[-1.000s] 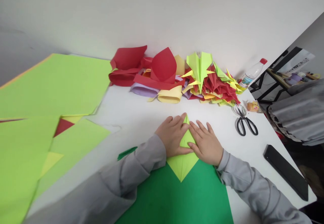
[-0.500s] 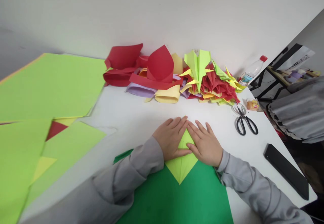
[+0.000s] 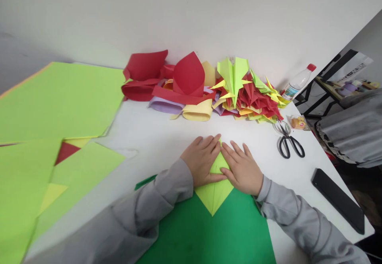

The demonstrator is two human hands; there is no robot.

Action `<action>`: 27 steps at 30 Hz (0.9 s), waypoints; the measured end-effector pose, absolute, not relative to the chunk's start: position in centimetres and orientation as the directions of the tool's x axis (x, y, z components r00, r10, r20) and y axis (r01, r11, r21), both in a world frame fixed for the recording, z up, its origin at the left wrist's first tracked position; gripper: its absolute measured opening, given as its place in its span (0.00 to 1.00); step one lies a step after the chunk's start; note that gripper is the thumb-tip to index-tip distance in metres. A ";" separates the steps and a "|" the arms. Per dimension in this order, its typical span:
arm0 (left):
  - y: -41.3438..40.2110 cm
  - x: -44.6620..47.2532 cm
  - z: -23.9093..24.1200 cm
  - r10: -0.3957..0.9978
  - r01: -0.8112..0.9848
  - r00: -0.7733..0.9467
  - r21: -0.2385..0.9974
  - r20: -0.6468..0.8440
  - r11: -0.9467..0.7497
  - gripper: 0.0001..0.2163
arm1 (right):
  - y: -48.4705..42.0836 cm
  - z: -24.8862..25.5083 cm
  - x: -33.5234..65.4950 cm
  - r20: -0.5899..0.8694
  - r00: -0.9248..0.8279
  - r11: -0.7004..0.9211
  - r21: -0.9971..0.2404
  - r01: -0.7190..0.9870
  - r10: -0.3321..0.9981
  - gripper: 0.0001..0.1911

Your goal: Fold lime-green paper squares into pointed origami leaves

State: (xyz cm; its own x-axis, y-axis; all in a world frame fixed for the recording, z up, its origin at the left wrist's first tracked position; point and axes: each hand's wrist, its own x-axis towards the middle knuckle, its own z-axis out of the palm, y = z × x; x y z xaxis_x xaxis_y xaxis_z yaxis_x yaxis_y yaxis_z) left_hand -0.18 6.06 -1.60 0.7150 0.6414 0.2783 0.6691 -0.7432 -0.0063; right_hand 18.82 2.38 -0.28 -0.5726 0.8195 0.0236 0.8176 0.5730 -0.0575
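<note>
A yellow-green folded sheet of paper (image 3: 212, 198), diamond-shaped with a crease down its middle, lies with its lower point on a dark green sheet (image 3: 209, 236). My left hand (image 3: 201, 160) rests flat on its left side, fingers stretched toward the top tip and thumb across the middle. On the right side, my right hand (image 3: 242, 166) presses down with fingers spread and its thumb near the crease. Both hands are open and partly cover the paper's edges.
Large yellow-green sheets (image 3: 68, 101) cover the table's left. Along the wall stand red paper rolls (image 3: 188, 77) and a pile of folded paper shapes (image 3: 253, 97). To the right are a bottle (image 3: 297, 81), a wrapped snack (image 3: 298, 122), scissors (image 3: 288, 141) and a black phone (image 3: 338, 200).
My left fingertips have edged slightly up at the paper's top tip, and a little more of the tip shows between the hands. Otherwise both hands stay in place.
</note>
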 end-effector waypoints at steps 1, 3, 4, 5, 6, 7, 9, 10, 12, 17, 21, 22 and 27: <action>6.1 -0.2 -1.6 0.646 0.673 0.712 -0.006 0.276 -0.739 0.40 | 2.4 -0.3 18.8 0.021 -0.573 0.573 -0.058 0.818 0.820 0.31; 6.1 -0.2 -1.4 0.660 0.687 0.702 -0.010 0.268 -0.727 0.40 | 2.4 -0.3 18.8 0.016 -0.572 0.572 -0.059 0.818 0.820 0.31; 6.1 -0.1 -1.4 0.668 0.696 0.695 -0.014 0.264 -0.718 0.41 | 2.4 -0.4 18.8 0.015 -0.572 0.571 -0.060 0.819 0.820 0.31; 6.1 -0.1 -1.3 0.677 0.705 0.688 -0.018 0.261 -0.709 0.42 | 2.4 -0.4 18.8 0.016 -0.571 0.570 -0.060 0.819 0.821 0.31; 6.1 -0.1 -1.3 0.685 0.713 0.681 -0.020 0.260 -0.701 0.42 | 2.4 -0.4 18.8 0.017 -0.570 0.570 -0.060 0.820 0.822 0.31; 6.1 -0.1 -1.3 0.690 0.719 0.675 -0.022 0.261 -0.694 0.43 | 2.4 -0.4 18.9 0.019 -0.569 0.569 -0.059 0.820 0.822 0.31; 6.1 -0.1 -1.3 0.693 0.723 0.670 -0.020 0.268 -0.691 0.43 | 2.4 -0.4 18.9 0.022 -0.570 0.570 -0.053 0.820 0.822 0.31; 6.1 -0.1 -1.3 0.689 0.719 0.671 -0.014 0.272 -0.695 0.43 | 2.4 -0.4 18.9 0.023 -0.570 0.571 -0.050 0.820 0.821 0.31; 6.1 -0.1 -1.4 0.678 0.705 0.681 0.004 0.278 -0.709 0.41 | 2.4 -0.4 18.9 0.023 -0.572 0.573 -0.043 0.819 0.820 0.31; 6.2 -0.2 -1.4 0.667 0.689 0.692 0.025 0.275 -0.724 0.39 | 2.4 -0.3 18.9 0.018 -0.571 0.571 -0.045 0.820 0.821 0.31; 6.5 -0.5 -1.6 0.671 0.688 0.690 0.041 0.270 -0.724 0.41 | 2.4 -0.3 18.9 0.031 -0.568 0.569 -0.053 0.821 0.823 0.31; 6.5 -0.5 -1.7 0.672 0.688 0.688 0.050 0.272 -0.724 0.42 | 2.4 -0.3 18.9 0.034 -0.568 0.569 -0.054 0.821 0.822 0.30; 6.6 -0.8 -2.3 0.674 0.684 0.692 0.063 0.258 -0.727 0.44 | 2.4 -0.2 18.9 0.035 -0.572 0.574 -0.056 0.817 0.819 0.31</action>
State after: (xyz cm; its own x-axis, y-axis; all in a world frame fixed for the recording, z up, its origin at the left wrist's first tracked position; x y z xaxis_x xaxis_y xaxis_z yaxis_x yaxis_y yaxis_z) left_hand -0.83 6.63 -2.30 0.6924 0.6737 0.2583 0.6837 -0.7270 0.0634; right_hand 18.91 2.38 -0.20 -0.5725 0.8192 0.0348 0.8173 0.5735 -0.0563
